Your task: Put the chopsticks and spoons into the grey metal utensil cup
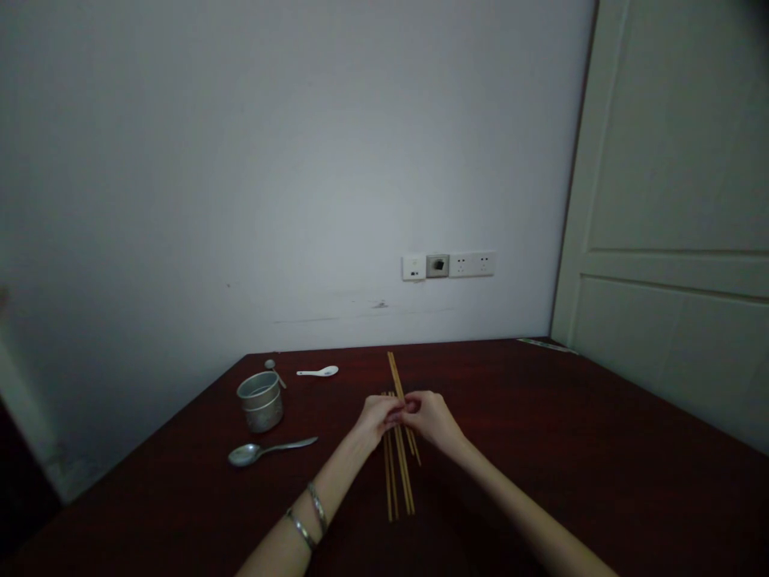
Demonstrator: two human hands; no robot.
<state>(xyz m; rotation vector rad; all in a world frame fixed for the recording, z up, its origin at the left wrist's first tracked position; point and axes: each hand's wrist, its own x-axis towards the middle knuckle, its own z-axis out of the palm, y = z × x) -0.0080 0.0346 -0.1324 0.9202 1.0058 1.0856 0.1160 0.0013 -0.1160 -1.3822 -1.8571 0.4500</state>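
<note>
My left hand [378, 417] and my right hand [433, 417] meet over the middle of the table, fingertips together. Between them is a pair of wooden chopsticks [395, 375], slanted, the far ends pointing toward the wall. The fingers of both hands are closed around this pair. Beneath the hands, several more chopsticks [399, 481] lie on the tabletop, roughly side by side, their near ends toward me. My hands cover the middle of these sticks. Two silver bangles sit on my left forearm.
On the dark red table [529, 449], a metal cup [263, 405] stands at the left. A large metal spoon [245, 455] lies in front of it, with a small metal spoon [275, 373] behind. Nearby lies a white spoon [318, 372]. The wall [324, 160] borders the far edge.
</note>
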